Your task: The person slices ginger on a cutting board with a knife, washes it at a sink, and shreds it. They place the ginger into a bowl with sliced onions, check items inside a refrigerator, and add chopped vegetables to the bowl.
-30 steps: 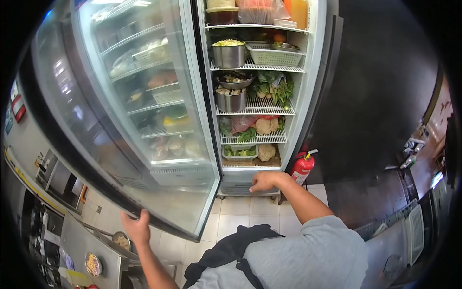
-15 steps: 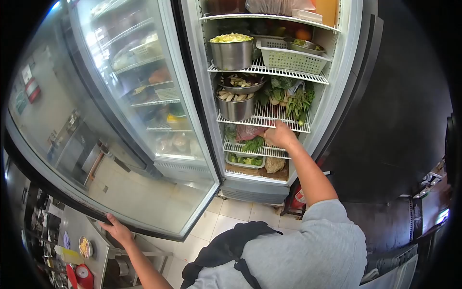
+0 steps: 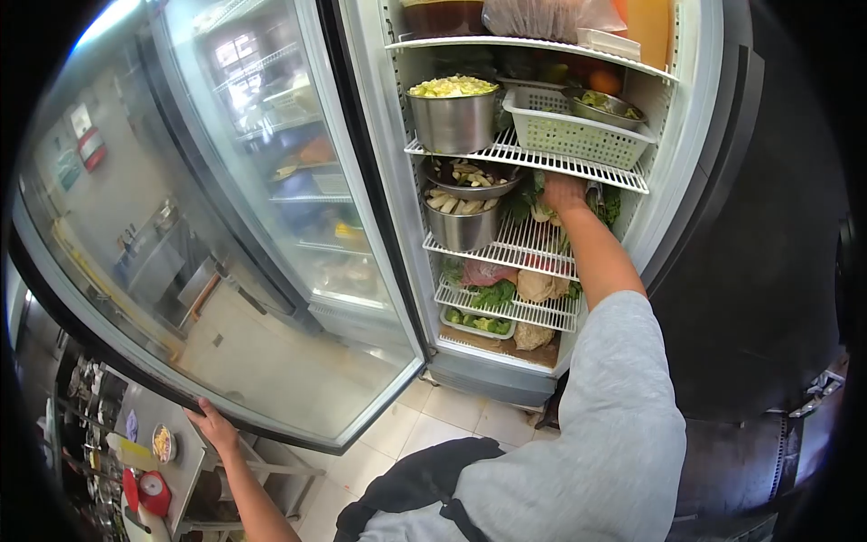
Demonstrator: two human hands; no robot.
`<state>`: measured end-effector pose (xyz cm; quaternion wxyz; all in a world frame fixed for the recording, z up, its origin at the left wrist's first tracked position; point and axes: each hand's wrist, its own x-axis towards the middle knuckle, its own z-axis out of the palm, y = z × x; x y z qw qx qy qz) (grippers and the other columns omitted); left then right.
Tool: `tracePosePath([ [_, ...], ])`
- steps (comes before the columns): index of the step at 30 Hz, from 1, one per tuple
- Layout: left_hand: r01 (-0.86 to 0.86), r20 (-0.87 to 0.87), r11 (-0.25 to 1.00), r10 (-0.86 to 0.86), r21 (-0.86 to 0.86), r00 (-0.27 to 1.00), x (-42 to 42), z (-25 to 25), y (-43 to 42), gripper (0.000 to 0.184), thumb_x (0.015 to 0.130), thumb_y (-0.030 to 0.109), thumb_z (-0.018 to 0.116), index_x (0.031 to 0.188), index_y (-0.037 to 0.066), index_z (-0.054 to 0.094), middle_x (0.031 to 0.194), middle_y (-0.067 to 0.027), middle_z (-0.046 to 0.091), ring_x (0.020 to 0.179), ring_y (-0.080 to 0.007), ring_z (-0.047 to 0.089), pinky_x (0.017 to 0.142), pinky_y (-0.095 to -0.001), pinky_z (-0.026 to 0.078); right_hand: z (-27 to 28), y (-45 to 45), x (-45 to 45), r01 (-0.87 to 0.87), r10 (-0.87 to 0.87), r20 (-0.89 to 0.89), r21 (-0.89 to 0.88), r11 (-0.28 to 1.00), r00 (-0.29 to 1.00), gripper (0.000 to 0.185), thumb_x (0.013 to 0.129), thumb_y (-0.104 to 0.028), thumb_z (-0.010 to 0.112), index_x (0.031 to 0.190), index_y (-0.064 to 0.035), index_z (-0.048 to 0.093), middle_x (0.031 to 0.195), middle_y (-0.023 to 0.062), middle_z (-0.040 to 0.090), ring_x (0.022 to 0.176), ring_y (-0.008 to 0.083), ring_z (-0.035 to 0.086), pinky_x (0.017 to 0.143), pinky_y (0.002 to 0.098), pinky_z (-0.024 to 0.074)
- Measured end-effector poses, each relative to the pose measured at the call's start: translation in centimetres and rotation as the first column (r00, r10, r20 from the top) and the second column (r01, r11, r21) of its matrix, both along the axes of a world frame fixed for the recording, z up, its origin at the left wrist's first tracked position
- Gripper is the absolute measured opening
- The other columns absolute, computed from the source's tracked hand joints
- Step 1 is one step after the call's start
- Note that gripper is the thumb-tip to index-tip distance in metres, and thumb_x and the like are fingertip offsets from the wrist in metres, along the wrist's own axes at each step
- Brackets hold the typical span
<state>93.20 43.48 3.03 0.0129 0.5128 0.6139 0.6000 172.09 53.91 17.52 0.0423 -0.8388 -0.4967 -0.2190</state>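
My left hand (image 3: 215,428) holds the lower outer edge of the open glass refrigerator door (image 3: 384,393), thumb and forefinger showing at its dark rim. Inside the refrigerator, my right hand (image 3: 564,191) reaches among leafy greens (image 3: 607,206) on the middle shelf; its fingertips are hidden, so a grip cannot be made out. Left of it, a pan of cut pieces (image 3: 470,179) sits on a steel pot (image 3: 465,226) of pale strips. One shelf lower lie a reddish bag (image 3: 488,273), a green bunch (image 3: 493,295) and a pale wrapped bundle (image 3: 540,285).
Above my right hand, a steel pot (image 3: 452,122) of chopped vegetables stands beside a white basket (image 3: 578,135) bearing a metal bowl (image 3: 603,107). At the bottom is a tray of greens (image 3: 479,323). A steel counter (image 3: 185,456) with a red scale (image 3: 153,494) stands at lower left.
My right hand has risen from the lower shelf to the greens on the middle shelf, uncovering the pale bundle below. My left hand stays at the door edge. The view has shifted slightly.
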Motion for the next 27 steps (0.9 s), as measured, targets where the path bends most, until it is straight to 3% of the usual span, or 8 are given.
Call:
tracePosePath([
  [2, -0.049, -0.04, 0.999, 0.049, 0.01, 0.998, 0.1, 0.1, 0.3, 0.083, 0.102, 0.053, 0.046, 0.152, -0.008, 0.02, 0.155, -0.0242, 0.032, 0.142, -0.0336, 0.033, 0.117, -0.0386, 0.023, -3.6, 2.9, 3.9, -0.125, 0.099, 0.134, 0.207, 0.97, 0.986, 0.069, 0.078, -0.028, 0.073, 0.141, -0.0095, 0.051, 0.148, 0.0158, 0.048, 0.136, 0.0369, 0.044, 0.114, 0.0509, 0.0332],
  [4, -0.041, -0.048, 0.999, 0.041, -0.001, 0.998, -0.2, 0.0, 0.4, 0.084, 0.102, 0.054, 0.046, 0.152, -0.007, 0.02, 0.155, -0.0245, 0.031, 0.142, -0.0337, 0.033, 0.118, -0.0388, 0.023, -4.1, 3.7, 5.2, -0.114, 0.041, 0.228, 0.319, 0.941, 0.973, 0.057, 0.083, -0.023, 0.064, 0.137, -0.0087, 0.056, 0.145, 0.0177, 0.05, 0.134, 0.0377, 0.046, 0.114, 0.0505, 0.0334],
  [7, -0.073, -0.07, 0.997, 0.071, -0.025, 0.995, -1.6, -1.2, 0.8, 0.09, 0.1, 0.06, 0.044, 0.152, -0.008, 0.019, 0.155, -0.0251, 0.032, 0.141, -0.0342, 0.034, 0.117, -0.0383, 0.023, -0.8, 2.6, 6.2, 0.015, 0.055, -0.177, 0.371, 0.929, 0.983, 0.05, 0.092, -0.017, 0.052, 0.141, -0.0077, 0.052, 0.148, 0.0186, 0.047, 0.137, 0.0392, 0.043, 0.116, 0.0507, 0.0305],
  [13, -0.093, -0.056, 0.996, 0.092, -0.016, 0.994, -1.4, -1.2, 1.0, 0.087, 0.1, 0.059, 0.045, 0.15, -0.009, 0.023, 0.151, -0.0261, 0.036, 0.138, -0.0346, 0.039, 0.116, -0.0396, 0.026, -2.8, 5.2, 5.3, -0.018, 0.013, 0.014, 0.434, 0.901, 1.0, 0.051, 0.092, -0.018, 0.052, 0.142, -0.007, 0.051, 0.149, 0.0192, 0.046, 0.138, 0.0395, 0.042, 0.117, 0.0507, 0.0292],
  [22, -0.083, -0.076, 0.997, 0.083, -0.001, 0.994, -3.5, -2.5, 2.7, 0.085, 0.101, 0.056, 0.046, 0.148, -0.012, 0.024, 0.15, -0.0275, 0.037, 0.137, -0.0352, 0.039, 0.116, -0.0394, 0.026, -2.2, 1.2, 3.8, -0.027, 0.027, -0.001, 0.054, 0.998, 1.0, 0.061, 0.089, -0.017, 0.051, 0.148, -0.0041, 0.042, 0.155, 0.0237, 0.035, 0.143, 0.0406, 0.033, 0.119, 0.0502, 0.0251],
  [24, -0.044, -0.072, 0.995, 0.05, 0.085, 0.996, -2.2, -1.7, 2.7, 0.085, 0.101, 0.056, 0.047, 0.148, -0.013, 0.024, 0.149, -0.0281, 0.038, 0.137, -0.035, 0.039, 0.115, -0.0394, 0.026, -4.4, -0.3, 1.8, 0.007, -0.015, 0.053, 0.141, 0.99, 0.998, 0.067, 0.089, -0.02, 0.054, 0.151, -0.004, 0.035, 0.158, 0.0266, 0.026, 0.146, 0.0436, 0.025, 0.12, 0.0511, 0.0212],
  [25, -0.068, -0.078, 0.995, 0.073, 0.071, 0.994, -3.1, -2.0, 3.2, 0.085, 0.101, 0.055, 0.047, 0.147, -0.012, 0.025, 0.149, -0.0277, 0.038, 0.137, -0.0346, 0.039, 0.115, -0.0393, 0.026, -5.8, -0.9, 0.3, 0.013, -0.001, -0.075, 0.159, 0.987, 0.997, 0.071, 0.088, -0.021, 0.056, 0.152, -0.0038, 0.031, 0.159, 0.0298, 0.02, 0.148, 0.0458, 0.019, 0.121, 0.0525, 0.0175],
  [27, -0.054, -0.078, 0.995, 0.06, 0.081, 0.995, -3.3, -2.7, 4.1, 0.083, 0.101, 0.055, 0.047, 0.147, -0.011, 0.027, 0.148, -0.0264, 0.04, 0.136, -0.0339, 0.04, 0.115, -0.0389, 0.026, -9.5, -2.0, -2.9, -0.088, 0.085, 0.026, 0.152, 0.984, 0.996, 0.064, 0.09, -0.019, 0.054, 0.15, -0.0029, 0.037, 0.157, 0.0302, 0.025, 0.146, 0.0446, 0.024, 0.12, 0.0538, 0.0176],
])
